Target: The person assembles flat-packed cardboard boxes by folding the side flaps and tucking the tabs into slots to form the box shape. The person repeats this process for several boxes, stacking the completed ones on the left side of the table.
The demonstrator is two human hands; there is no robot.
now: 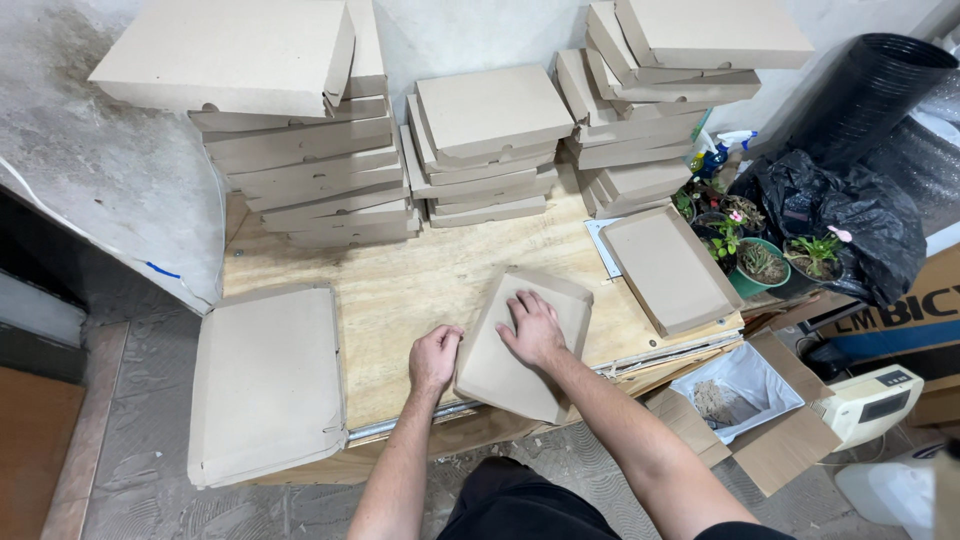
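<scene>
1. My right hand (535, 328) lies flat, fingers spread, pressing on top of a flat brown cardboard box (522, 345) that sits tilted at the near edge of the plywood table (420, 290).
2. My left hand (433, 358) is loosely curled against the box's left side flap; it touches the edge, but I cannot tell whether it grips it.
3. I judge the box to be light and thin: stiff across the panel, weak at the folds, easily dented by a hard press.
4. The dry card should not slip; the side edges and corners look like the best places to hold it, not the middle.
5. Stacks of folded boxes (490, 150) stand against the wall behind, unfolded blanks (265, 380) lie to my left, and an open tray-shaped box (668, 268) lies to my right.
</scene>
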